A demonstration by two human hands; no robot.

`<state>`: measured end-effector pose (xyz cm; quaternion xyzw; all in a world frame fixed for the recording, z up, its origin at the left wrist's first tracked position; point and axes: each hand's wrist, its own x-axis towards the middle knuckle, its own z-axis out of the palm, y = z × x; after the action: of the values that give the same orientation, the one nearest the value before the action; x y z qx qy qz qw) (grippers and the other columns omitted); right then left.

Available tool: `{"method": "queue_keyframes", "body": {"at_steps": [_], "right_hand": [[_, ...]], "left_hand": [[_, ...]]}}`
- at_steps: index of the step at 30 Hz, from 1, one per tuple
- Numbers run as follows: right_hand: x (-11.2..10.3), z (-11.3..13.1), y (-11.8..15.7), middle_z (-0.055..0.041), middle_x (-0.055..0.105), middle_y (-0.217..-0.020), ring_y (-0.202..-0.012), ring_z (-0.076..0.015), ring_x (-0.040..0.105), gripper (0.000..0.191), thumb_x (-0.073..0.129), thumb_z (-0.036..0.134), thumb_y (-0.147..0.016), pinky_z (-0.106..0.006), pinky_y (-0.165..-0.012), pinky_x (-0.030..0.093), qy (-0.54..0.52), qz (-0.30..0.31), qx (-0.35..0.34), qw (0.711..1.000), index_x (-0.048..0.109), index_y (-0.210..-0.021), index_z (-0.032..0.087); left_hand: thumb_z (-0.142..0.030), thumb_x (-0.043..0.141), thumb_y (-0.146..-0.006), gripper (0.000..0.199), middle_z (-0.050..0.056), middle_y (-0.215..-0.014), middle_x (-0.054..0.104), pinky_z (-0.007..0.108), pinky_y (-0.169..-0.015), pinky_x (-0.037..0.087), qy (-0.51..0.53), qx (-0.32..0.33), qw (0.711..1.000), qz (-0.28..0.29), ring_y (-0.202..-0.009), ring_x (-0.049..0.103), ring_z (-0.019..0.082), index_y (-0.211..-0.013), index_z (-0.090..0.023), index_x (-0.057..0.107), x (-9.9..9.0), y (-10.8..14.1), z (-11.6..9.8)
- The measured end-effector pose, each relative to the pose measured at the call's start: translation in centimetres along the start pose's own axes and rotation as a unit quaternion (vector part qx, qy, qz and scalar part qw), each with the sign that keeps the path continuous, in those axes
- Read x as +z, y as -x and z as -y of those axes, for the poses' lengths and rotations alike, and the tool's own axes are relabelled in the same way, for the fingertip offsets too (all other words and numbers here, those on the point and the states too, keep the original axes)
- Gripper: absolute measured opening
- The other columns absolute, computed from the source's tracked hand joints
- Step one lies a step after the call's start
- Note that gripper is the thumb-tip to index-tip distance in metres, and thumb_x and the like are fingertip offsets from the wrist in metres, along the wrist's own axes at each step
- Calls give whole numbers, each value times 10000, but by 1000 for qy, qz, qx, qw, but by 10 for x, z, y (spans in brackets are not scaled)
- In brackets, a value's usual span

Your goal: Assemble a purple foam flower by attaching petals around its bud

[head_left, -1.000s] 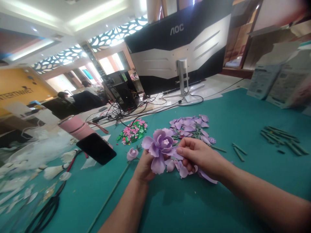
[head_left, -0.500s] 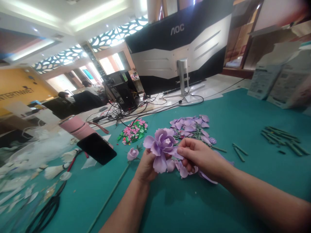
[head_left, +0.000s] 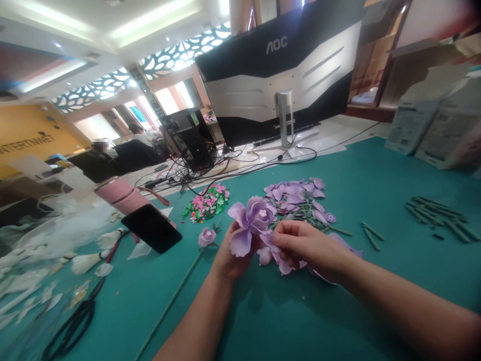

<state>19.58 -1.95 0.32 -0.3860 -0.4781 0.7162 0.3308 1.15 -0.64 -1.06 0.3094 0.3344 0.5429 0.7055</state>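
Observation:
A purple artificial flower [head_left: 254, 218] with layered petals and a pale centre is held up over the table. My left hand [head_left: 233, 250] is closed around its underside, the fingertips hidden behind the petals. From the right, my right hand [head_left: 300, 243] pinches one lower petal [head_left: 269, 240] between thumb and fingers. Behind and below lie loose purple petals [head_left: 293, 190] mixed with green stem pieces. A finished-looking bud on a long green stem [head_left: 206, 238] rests left of my left hand.
A black phone [head_left: 152, 228] leans on a pink bottle [head_left: 120, 195]. Small pink and green pieces [head_left: 208, 203] lie in a heap. Green sticks [head_left: 436, 213] are at the right, scissors [head_left: 71, 326] and shuttlecocks [head_left: 84, 263] at the left. A monitor [head_left: 278, 80] stands behind; people sit farther back.
The flower has turned and tilted in my left hand, and its lower petals have shifted left and up. My right hand keeps its pinch on a petal, now slightly lower.

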Motion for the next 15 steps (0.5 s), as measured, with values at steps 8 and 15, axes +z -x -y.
{"method": "queue_keyframes", "body": {"at_steps": [8, 15], "right_hand": [[2, -3, -4, 48, 569, -542, -438, -61, 481, 419, 749, 524, -783, -183, -430, 360, -40, -12, 11, 999, 487, -744, 199], [2, -4, -6, 47, 581, -549, -449, -59, 502, 395, 757, 478, -793, -175, -444, 393, -88, -11, 22, 996, 478, -757, 200]], "left_hand": [[-280, 828, -707, 324, 14, -885, 689, 275, -708, 544, -13, 49, 999, -18, -769, 661, 166, -954, -205, 633, -2, -2, 3], [-243, 827, -707, 375, 8, -865, 679, 301, -739, 538, -53, 92, 994, -33, -816, 689, 196, -974, -220, 565, 4, 1, 4]]}}
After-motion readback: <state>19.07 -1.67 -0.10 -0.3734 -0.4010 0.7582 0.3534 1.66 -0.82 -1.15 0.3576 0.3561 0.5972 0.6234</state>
